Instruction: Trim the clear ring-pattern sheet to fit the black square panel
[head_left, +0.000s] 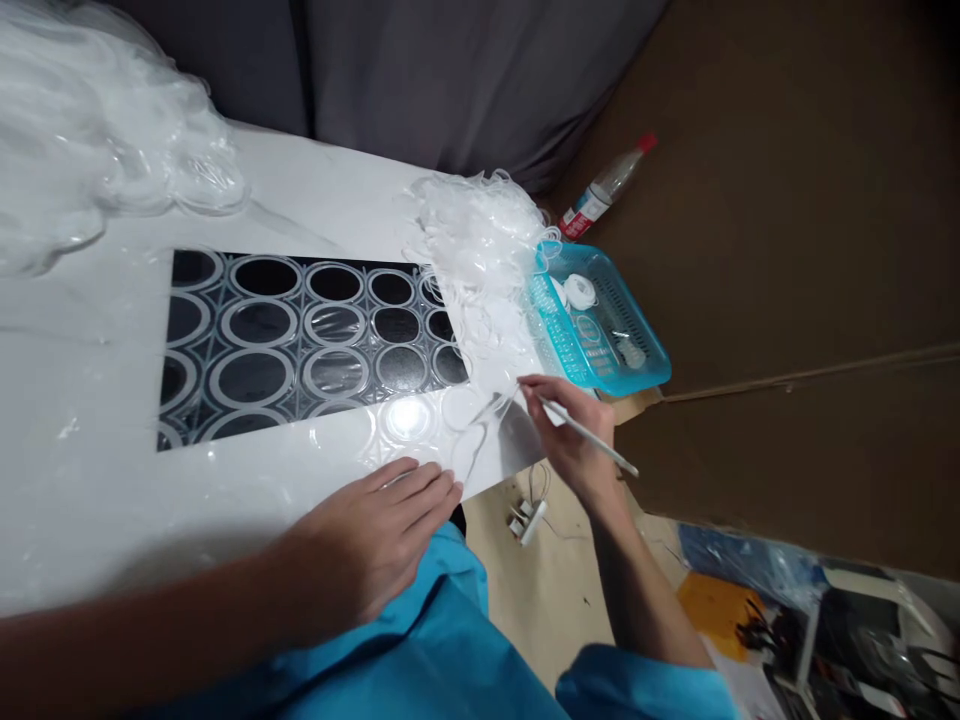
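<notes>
A clear plastic sheet [259,375] patterned with rows of pale rings lies on the white table, its far part over a black panel [405,368]. My left hand [382,530] rests flat on the sheet near the table's front edge, fingers stretched out. In my right hand [570,425] is a slim white pen-like tool [592,437], pinched between the fingers; its exact kind is unclear. A thin strip [487,408] of clear material lifts from the sheet's right end toward the right fingertips. Whether those fingers touch it I cannot tell.
A tangled heap of clear-white rings [480,225] lies behind the sheet. Beside it stands a blue plastic basket [641,375] holding white coils, with a red-capped bottle [600,197] behind. Bulky clear plastic [112,130] fills the far left. Brown cardboard [787,200] borders the right.
</notes>
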